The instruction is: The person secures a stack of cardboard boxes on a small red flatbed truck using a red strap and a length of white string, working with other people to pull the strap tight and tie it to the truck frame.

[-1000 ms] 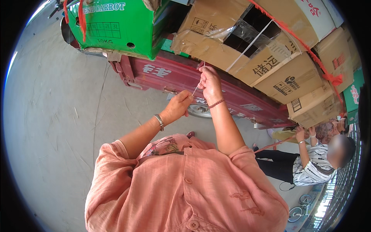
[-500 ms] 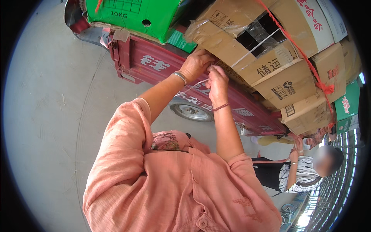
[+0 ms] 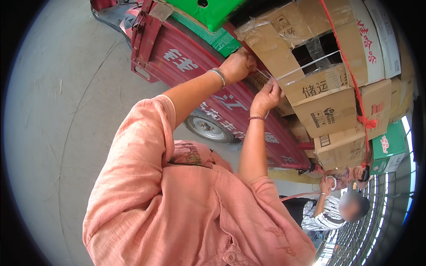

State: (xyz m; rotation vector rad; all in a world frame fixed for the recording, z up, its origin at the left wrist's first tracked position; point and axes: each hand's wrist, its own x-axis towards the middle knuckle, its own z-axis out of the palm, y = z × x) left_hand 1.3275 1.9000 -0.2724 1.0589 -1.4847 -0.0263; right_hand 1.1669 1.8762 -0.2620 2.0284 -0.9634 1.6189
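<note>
A thin white cord (image 3: 308, 65) runs tight across a brown cardboard box (image 3: 277, 51) down to my hands at the top of a red truck side panel (image 3: 213, 84). My left hand (image 3: 239, 65), with a metal bangle on its wrist, is closed on the cord near the box's lower edge. My right hand (image 3: 267, 97), with a beaded bracelet, pinches the cord a little to the right. A short stretch of it spans the gap between the two hands. Any knot there is too small to make out.
A red rope (image 3: 348, 66) crosses the stacked boxes. Left of them sits a green box (image 3: 208, 11). The truck's wheel (image 3: 208, 128) shows below the panel. At the lower right a person in a striped top (image 3: 326, 215) has hands raised near the load.
My hands, close together before, have drawn apart with cord stretched between them. The loose cord end hanging over the panel no longer shows. The whole view has shifted.
</note>
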